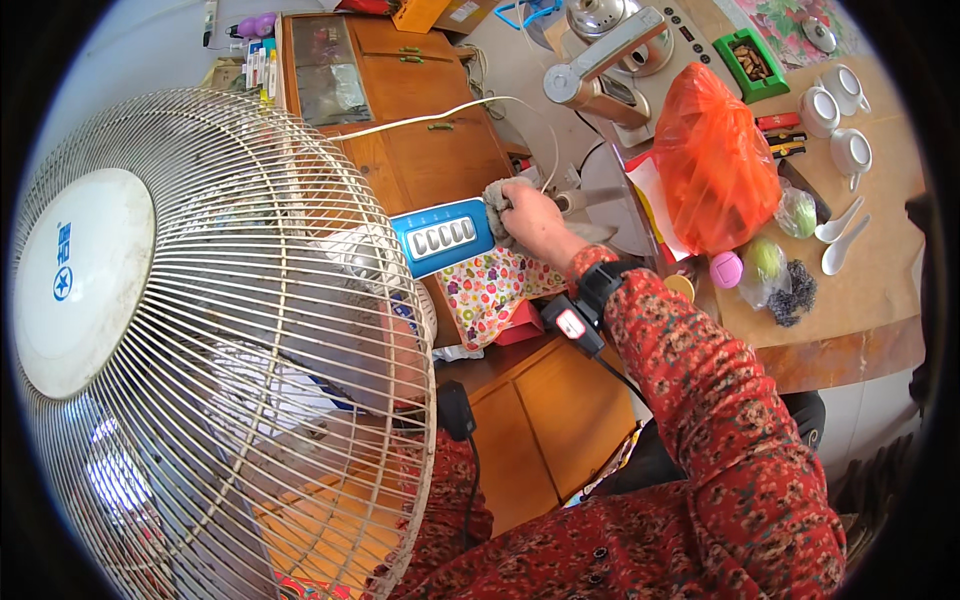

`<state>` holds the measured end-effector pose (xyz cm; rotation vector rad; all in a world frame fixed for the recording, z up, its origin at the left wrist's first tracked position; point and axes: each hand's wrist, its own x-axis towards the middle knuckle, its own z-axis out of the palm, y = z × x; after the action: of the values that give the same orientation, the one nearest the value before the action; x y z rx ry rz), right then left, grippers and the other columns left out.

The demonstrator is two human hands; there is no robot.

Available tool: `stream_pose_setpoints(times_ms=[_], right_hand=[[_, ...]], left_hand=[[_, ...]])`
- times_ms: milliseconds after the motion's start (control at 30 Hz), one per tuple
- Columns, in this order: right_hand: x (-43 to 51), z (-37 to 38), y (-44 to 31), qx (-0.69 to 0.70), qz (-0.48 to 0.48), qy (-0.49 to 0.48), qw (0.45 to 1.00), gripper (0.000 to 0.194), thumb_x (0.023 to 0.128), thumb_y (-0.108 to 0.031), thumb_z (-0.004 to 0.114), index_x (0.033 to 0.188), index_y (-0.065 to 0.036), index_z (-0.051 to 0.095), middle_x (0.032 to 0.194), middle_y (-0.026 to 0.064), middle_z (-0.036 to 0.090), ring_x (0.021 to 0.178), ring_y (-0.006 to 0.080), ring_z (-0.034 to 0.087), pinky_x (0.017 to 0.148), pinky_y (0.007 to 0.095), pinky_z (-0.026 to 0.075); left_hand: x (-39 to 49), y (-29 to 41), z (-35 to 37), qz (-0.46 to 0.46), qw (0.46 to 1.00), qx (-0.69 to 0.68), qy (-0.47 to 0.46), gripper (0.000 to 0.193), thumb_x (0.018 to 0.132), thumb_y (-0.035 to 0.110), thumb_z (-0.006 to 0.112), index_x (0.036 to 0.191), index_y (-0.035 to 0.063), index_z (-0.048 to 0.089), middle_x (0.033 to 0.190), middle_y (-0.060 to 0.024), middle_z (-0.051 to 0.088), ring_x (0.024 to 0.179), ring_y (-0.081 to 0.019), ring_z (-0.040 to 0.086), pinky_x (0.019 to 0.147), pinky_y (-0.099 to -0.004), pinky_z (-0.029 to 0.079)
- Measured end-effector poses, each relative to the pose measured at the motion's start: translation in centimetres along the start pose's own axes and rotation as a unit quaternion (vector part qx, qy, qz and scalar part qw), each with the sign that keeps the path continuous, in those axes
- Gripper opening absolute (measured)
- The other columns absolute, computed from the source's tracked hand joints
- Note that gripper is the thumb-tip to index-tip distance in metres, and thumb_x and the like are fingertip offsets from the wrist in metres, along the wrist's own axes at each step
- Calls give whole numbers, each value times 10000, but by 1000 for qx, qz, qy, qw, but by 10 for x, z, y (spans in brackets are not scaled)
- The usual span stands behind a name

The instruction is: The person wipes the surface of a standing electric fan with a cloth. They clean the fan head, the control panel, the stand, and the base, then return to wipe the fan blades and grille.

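Note:
My right hand [534, 219] is closed on a grey cloth [501, 201], which lies against the right end of the fan's blue control panel [444, 234] with its row of silver push buttons. A white wire fan guard [300, 300] with a round centre cap [86, 281] fills the left side of the view. Behind its wires my left hand [397, 319] shows only in part, near the left end of the panel; what its fingers do is hidden. Just below the panel lies a cloth with a fruit print [491, 289].
Wooden cabinets [405, 75] stand beyond the fan. On the table [847, 300] at right are a red plastic bag [712, 165], several white cups [851, 150], white spoons [844, 244], a green tray [750, 66] and a pink-lidded container [726, 270]. A white cord [450, 112] arches behind the panel.

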<state>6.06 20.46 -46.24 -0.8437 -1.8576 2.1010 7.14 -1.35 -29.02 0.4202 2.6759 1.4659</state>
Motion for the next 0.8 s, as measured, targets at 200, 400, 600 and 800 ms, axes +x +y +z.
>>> stream_pose_setpoints(times_ms=[200,400,600,800], right_hand=[[-35,33,-14,155,-83,149,973,243,782,-110,587,1019,-53,590,1018,166,591,954,381,588,829,426,479],[-31,45,22,195,112,109,968,252,809,-113,541,1051,-48,566,1086,185,563,968,415,574,834,464,468],[-24,42,32,99,-18,228,968,266,788,-55,538,1047,-74,595,1116,142,573,972,380,561,837,461,465],[-6,43,38,2,-69,145,987,270,761,-17,508,1003,-101,594,1097,100,583,1000,377,544,849,440,473]], left_hand=[[2,-8,7,3,1000,4,7,455,917,133,537,1347,39,423,1265,-89,502,1114,-214,521,931,-348,452],[9,-17,15,10,1000,2,14,451,917,140,540,1342,41,426,1259,-86,501,1108,-208,517,928,-342,448],[19,-15,7,22,999,1,30,447,917,146,542,1337,42,429,1252,-82,500,1101,-202,514,925,-336,444],[34,-12,0,37,999,-4,39,443,917,153,544,1331,43,432,1246,-78,498,1095,-196,510,922,-331,440]])
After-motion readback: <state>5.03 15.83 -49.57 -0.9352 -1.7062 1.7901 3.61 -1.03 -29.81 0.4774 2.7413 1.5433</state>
